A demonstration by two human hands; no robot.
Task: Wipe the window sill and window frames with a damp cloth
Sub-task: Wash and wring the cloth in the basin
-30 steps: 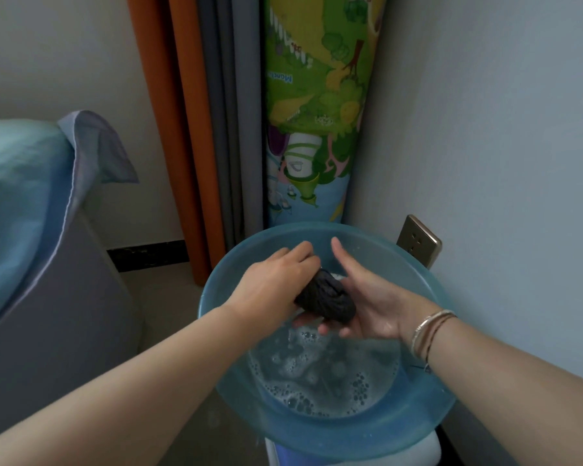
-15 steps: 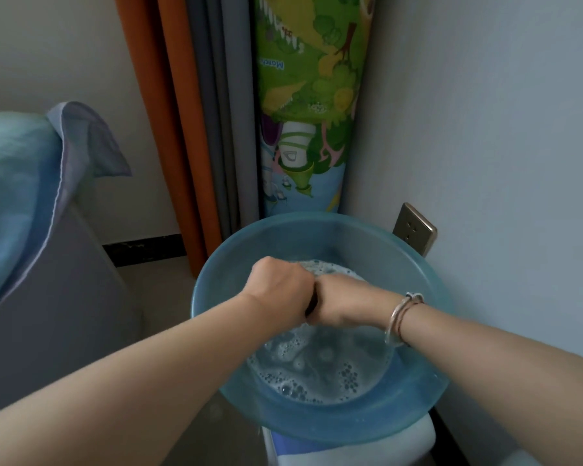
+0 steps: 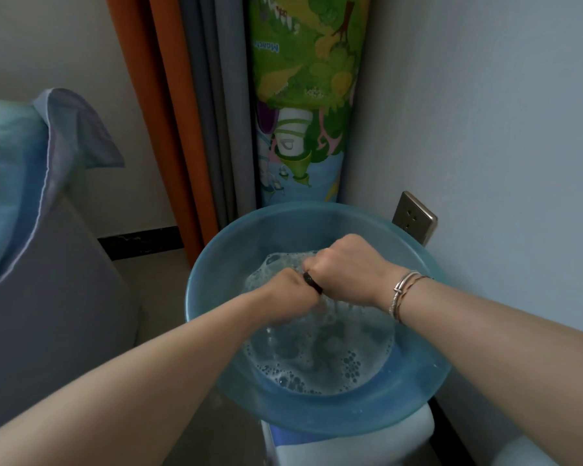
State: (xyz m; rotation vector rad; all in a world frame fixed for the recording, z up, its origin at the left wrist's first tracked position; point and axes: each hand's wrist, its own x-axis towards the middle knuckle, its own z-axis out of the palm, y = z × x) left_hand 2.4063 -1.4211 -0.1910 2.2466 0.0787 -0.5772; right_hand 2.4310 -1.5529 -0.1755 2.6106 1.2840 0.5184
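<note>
A dark cloth [image 3: 313,282] is twisted between my two fists, only a short piece of it showing. My left hand [image 3: 288,294] grips one end and my right hand [image 3: 345,269], with bracelets on its wrist, grips the other. Both hands are over a blue plastic basin [image 3: 216,250] that holds soapy water [image 3: 320,358] with foam and bubbles. No window sill or frame is in view.
The basin stands on a white and blue stool [image 3: 347,442] by the right wall, just below a wall socket [image 3: 414,216]. Behind it lean a rolled play mat [image 3: 300,95] and orange and grey curtains [image 3: 189,112]. A bed with blue bedding [image 3: 17,183] is at the left.
The cloth lay open as a dark bundle between my hands; both fists have closed round it and twisted it. My right hand has risen a little and my left has dropped lower.
</note>
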